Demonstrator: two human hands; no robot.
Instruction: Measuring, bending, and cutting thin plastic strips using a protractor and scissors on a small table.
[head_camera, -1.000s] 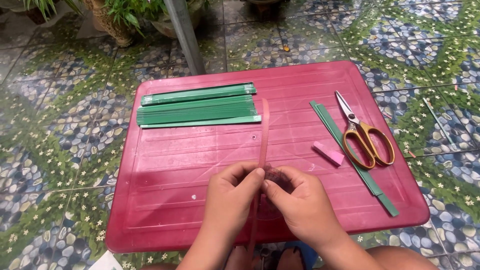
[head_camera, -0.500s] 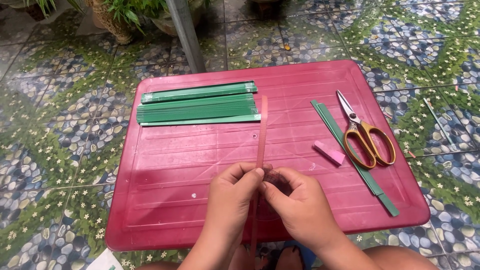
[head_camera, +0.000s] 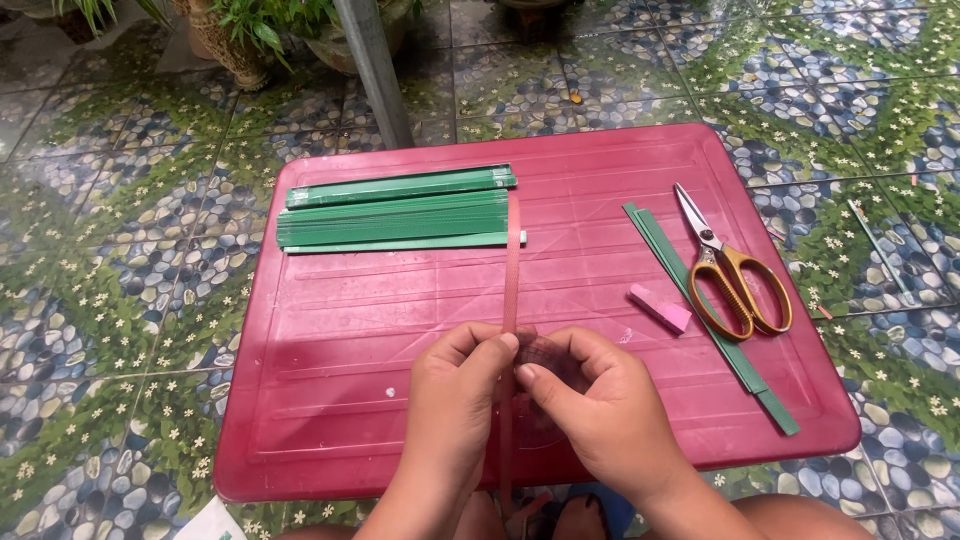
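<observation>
Red tray on pebble-patterned floor tiles

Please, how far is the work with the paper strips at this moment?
Done: a stack of cut green paper strips lies on the red plastic tray. In hand: left hand and right hand pinch one long red paper strip, mostly straight. Left: the green stack, two loose green strips beside yellow-handled scissors, untouched.

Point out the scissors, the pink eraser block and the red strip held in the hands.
scissors (head_camera: 737, 285), head view, on the yellow handle loops.
pink eraser block (head_camera: 660, 308), head view, on its top face.
red strip (head_camera: 512, 265), head view, on the free length above the fingers.
</observation>
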